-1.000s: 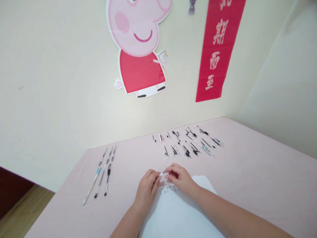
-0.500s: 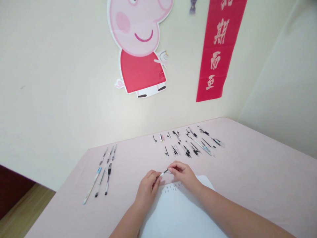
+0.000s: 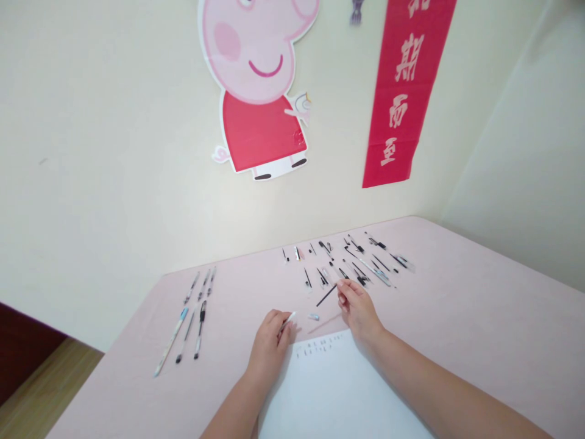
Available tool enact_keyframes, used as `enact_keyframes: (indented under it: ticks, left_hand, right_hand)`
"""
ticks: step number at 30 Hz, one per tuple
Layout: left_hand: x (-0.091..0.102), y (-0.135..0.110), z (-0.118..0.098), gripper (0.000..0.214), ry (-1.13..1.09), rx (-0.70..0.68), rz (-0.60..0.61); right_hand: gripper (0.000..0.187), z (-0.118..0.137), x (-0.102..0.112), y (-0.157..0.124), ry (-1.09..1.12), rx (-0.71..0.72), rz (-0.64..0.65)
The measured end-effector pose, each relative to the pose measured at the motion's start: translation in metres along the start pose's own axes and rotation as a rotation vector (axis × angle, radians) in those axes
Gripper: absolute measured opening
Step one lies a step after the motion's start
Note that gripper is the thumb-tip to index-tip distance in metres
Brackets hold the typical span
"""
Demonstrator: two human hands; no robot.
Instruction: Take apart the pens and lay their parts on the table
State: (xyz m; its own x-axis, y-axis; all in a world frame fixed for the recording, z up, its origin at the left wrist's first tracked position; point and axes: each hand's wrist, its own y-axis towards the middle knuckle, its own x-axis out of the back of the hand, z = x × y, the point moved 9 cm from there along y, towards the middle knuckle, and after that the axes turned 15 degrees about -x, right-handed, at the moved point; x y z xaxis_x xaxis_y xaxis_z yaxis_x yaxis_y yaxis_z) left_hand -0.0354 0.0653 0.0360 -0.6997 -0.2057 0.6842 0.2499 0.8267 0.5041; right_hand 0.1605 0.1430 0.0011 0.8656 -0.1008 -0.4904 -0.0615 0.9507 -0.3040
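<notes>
My left hand (image 3: 270, 341) is closed around a whitish pen barrel (image 3: 289, 319), whose pale end sticks out past the fingertips. In my right hand (image 3: 359, 308), thumb and fingers pinch a thin black pen refill (image 3: 326, 294) that slants down to the left, above the table. Between the two hands a small light-blue pen cap (image 3: 313, 316) lies on the pink table. Just below them rests a white sheet of paper (image 3: 342, 390) with rows of small marks along its top edge. Much of the barrel is hidden in the left hand.
Several pens lie at the left, among them a blue-and-white pen (image 3: 170, 342) and a black-capped pen (image 3: 200, 329). Many pen parts (image 3: 361, 274) are spread across the back right of the pink table (image 3: 479, 317). A wall (image 3: 114, 183) rises behind the table.
My right hand has moved up and to the right with the black refill, now apart from the barrel in my left hand. The light-blue cap between the hands has come into view.
</notes>
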Motion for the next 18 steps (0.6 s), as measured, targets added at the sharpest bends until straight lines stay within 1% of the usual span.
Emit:
enact_keyframes:
  ticks: [4,8,10,12,15,18]
  left_hand:
    - [0.003,0.000,0.004,0.023,-0.016,0.022,-0.055]
    - [0.007,0.001,0.002,0.027,-0.065,0.034,-0.105]
    - [0.005,0.002,0.002,0.027,-0.141,0.066,-0.118]
    - [-0.002,0.002,0.005,0.029,-0.287,0.157,-0.127]
    - [-0.019,0.002,0.011,0.036,-0.565,0.334,-0.143]
    - [-0.033,0.004,0.009,0.040,-0.733,0.453,-0.147]
  right_hand:
    - [0.025,-0.006,-0.001,0.000,-0.022,-0.040,0.003]
    - [0.030,-0.016,-0.012,-0.006,-0.076,-0.118,0.056]
    - [0.032,-0.018,-0.019,-0.009,-0.099,-0.143,0.091]
    - [0.032,-0.020,-0.024,-0.012,-0.109,-0.162,0.128]
    - [0.032,-0.023,-0.029,-0.014,-0.101,-0.193,0.177]
    - [0.033,-0.028,-0.030,-0.013,-0.104,-0.223,0.198]
